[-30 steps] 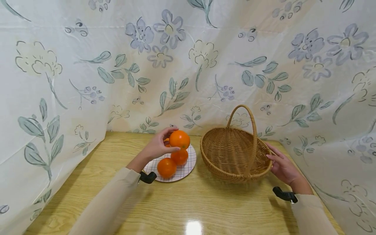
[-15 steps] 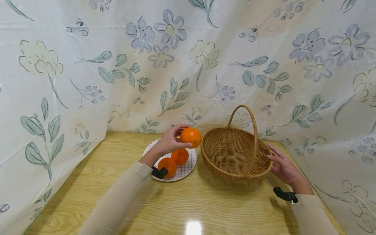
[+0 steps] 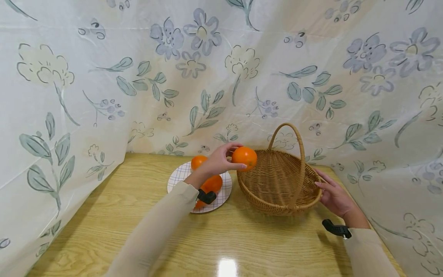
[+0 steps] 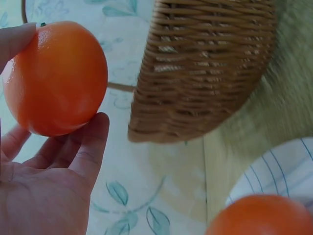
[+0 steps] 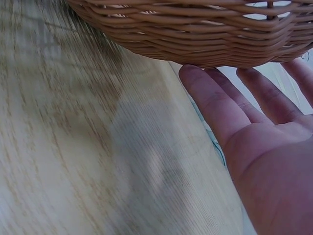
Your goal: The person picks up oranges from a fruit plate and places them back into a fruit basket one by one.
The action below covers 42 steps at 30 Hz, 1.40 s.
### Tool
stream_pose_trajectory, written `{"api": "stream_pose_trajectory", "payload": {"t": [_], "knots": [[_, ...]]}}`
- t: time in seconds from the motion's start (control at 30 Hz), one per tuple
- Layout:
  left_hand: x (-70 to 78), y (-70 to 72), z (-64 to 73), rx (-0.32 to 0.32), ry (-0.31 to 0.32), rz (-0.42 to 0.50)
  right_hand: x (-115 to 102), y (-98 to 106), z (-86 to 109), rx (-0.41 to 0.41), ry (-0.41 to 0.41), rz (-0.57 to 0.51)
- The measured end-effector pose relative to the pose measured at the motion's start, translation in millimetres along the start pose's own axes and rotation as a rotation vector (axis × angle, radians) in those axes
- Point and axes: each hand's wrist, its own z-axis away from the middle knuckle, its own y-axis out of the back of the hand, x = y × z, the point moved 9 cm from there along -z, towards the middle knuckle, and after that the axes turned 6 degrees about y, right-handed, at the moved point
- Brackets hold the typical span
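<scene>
My left hand [image 3: 219, 161] holds an orange [image 3: 244, 158] between its thumb and fingers, above the left rim of the wicker basket [image 3: 263, 200]. In the left wrist view the orange [image 4: 61, 81] is smooth and glossy, with a small green stem spot. The basket has a tall arched handle [image 3: 299, 154], and its visible inside holds nothing. My right hand [image 3: 333, 198] grips the basket's right rim, thumb at the edge. In the right wrist view its fingers [image 5: 210, 95] lie against the basket's outer side.
A round white checked plate [image 3: 178, 179] stands left of the basket. It bears three oranges, among them a rear one [image 3: 199, 162] and a middle one [image 3: 215, 183]; my left forearm partly covers them. A floral cloth [image 3: 207, 77] hangs behind the wooden table [image 3: 277, 246].
My left hand has carried the orange from above the plate rightward to the basket's left rim. The rear orange on the plate has come into fuller view. My right hand stays at the basket.
</scene>
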Motion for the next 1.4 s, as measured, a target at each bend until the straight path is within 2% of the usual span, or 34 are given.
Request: {"api": "stream_pose_trajectory", "payload": {"t": [0.23, 0.47, 0.7, 1.07, 1.4], "knots": [[14.1, -16.3, -16.9, -0.009, -0.017, -0.037, 2.1, -0.2, -1.6, -0.004, 0.0, -0.004], [22.8, -32.7, -35.1, -0.003, -0.008, -0.009, 0.6, 0.4, -1.3, 0.01, 0.003, 0.004], [21.1, -49.4, -55.9, 0.016, 0.011, 0.011, 0.2, 2.8, -0.4, 0.026, -0.004, 0.008], [21.1, -71.9, -76.9, 0.052, 0.055, 0.104, -1.1, 2.4, -0.8, 0.015, -0.014, 0.003], [2.7, -96.2, -89.3, 0.05, 0.128, 0.245, 0.3, 4.1, -2.4, 0.01, -0.02, 0.002]]}}
